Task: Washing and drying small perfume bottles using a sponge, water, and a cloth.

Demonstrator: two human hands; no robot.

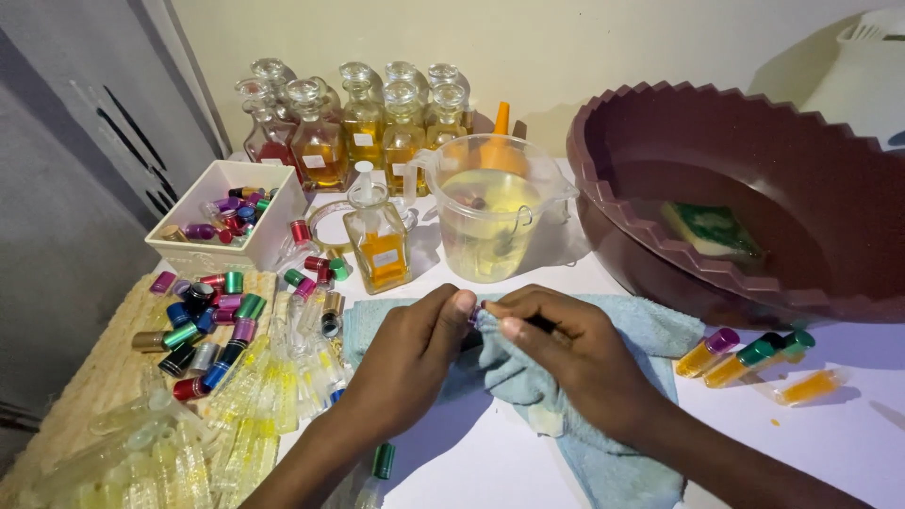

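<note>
Pinching vial (pixel 477 314) in towel (pixel 613 377), hands (pixel 490 353) mid-table.

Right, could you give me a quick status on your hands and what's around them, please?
Left hand and right hand pinching a small vial in the blue cloth. Jug just behind. Filled vials to the right.

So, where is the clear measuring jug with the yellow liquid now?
In the head view, the measuring jug stands at centre, behind both hands, between the square glass bottle on its left and the maroon basin on its right.
</note>
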